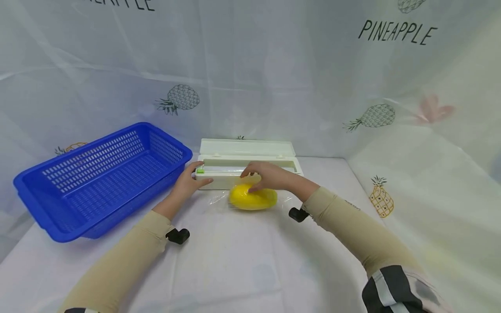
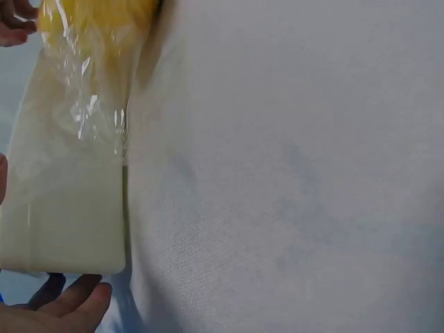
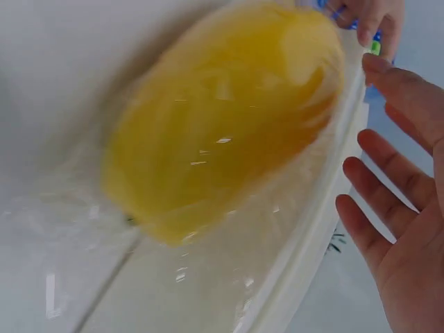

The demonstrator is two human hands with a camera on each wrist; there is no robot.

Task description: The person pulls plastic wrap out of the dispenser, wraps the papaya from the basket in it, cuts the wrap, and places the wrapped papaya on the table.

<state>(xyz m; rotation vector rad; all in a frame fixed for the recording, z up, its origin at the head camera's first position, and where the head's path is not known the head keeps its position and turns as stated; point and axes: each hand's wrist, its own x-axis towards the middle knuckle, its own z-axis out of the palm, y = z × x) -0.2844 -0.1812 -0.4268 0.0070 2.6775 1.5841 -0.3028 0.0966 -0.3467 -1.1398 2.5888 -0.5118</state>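
Note:
A white cling film dispenser [image 1: 219, 181] stands on the table with its lid [image 1: 246, 147] raised. In front of it lies a yellow oblong fruit [image 1: 254, 199], covered by clear film [image 3: 208, 277] that drapes down the dispenser's front. My left hand [image 1: 187, 181] grips the dispenser's left end, thumb at the front and fingers round the end. Above the fruit is my right hand [image 1: 270, 176], its thumb close over the yellow skin in the head view. In the right wrist view its fingers [image 3: 388, 184] are spread and relaxed beside the fruit, pinching nothing.
A blue plastic basket [image 1: 91, 217] stands at the left, its right end close to my left hand. Behind the table hangs a pale sheet [image 1: 274, 87] with printed pineapples. White cloth [image 1: 219, 261] covers the table.

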